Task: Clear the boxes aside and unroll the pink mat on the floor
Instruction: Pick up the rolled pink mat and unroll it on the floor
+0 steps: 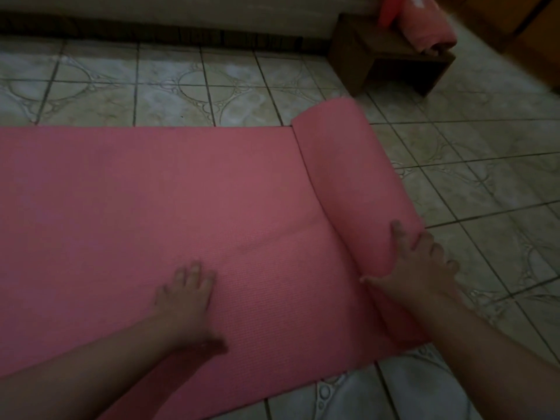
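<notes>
Pink mat [151, 207] lay mostly flat across floor [454, 153]. Left hand [185, 295] pressed it flat, fingers spread; right hand [424, 262], fingers spread, pushed the remaining roll [348, 177]. Best: push evenly, keeping mat edge straight.

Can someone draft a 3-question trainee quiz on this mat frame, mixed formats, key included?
1. True or false: the pink mat is fully unrolled.
2. Which hand is on the still-rolled part? A) left hand B) right hand C) both hands
3. Fill in: the left hand lies on the ____ part of the mat.

Key
1. False. A roll remains at the mat's right end, on the tiled floor.
2. B. The right hand rests on the roll near its close end, fingers spread.
3. Flat (unrolled). Its fingers lie straight on the surface, apart from the roll.
</notes>
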